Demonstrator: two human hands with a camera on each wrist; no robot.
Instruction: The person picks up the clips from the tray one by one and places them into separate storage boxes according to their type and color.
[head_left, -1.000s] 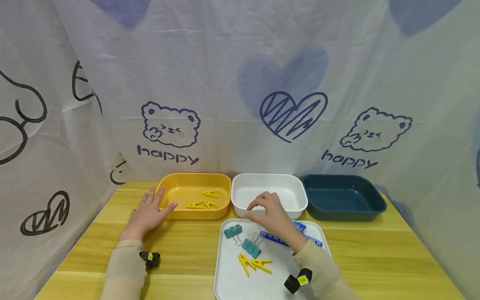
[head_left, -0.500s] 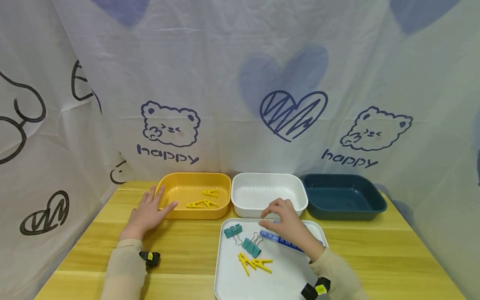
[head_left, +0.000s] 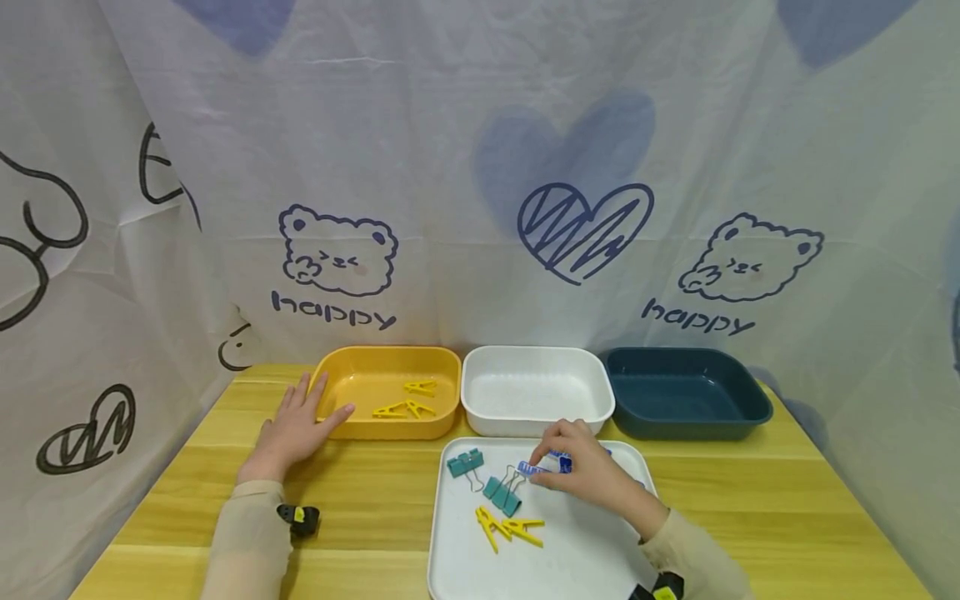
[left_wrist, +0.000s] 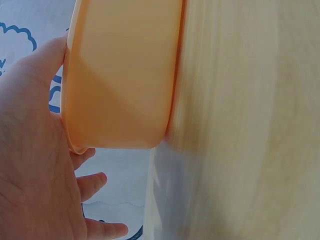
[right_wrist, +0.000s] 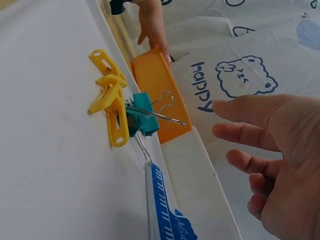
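Note:
My left hand (head_left: 288, 437) lies spread on the left end of the yellow bin (head_left: 405, 429), its fingers straight along the rim. My right hand (head_left: 588, 475) hovers over the blue-and-white rulers (head_left: 531, 469), thumb and fingers bent apart with nothing between them; it hides most of the rulers. In the right wrist view a patterned ruler (right_wrist: 159, 200) lies below the fingers. Left of that hand, two teal binder clips (head_left: 502, 497) rest on the white tray (head_left: 555, 558). Nearer the front are two yellow clothespins (head_left: 523, 531), one against the other.
Three yellow clothespins (head_left: 390, 411) lie inside the yellow bin. A white bin (head_left: 536, 423) stands beside it, then a dark blue bin (head_left: 690, 427). These stand in a row at the back of the wooden table (head_left: 367, 508), before a printed curtain (head_left: 465, 167).
My right hand has moved from the front of the white bin toward me and to the right, down over the rulers. The left hand has stayed on the yellow bin.

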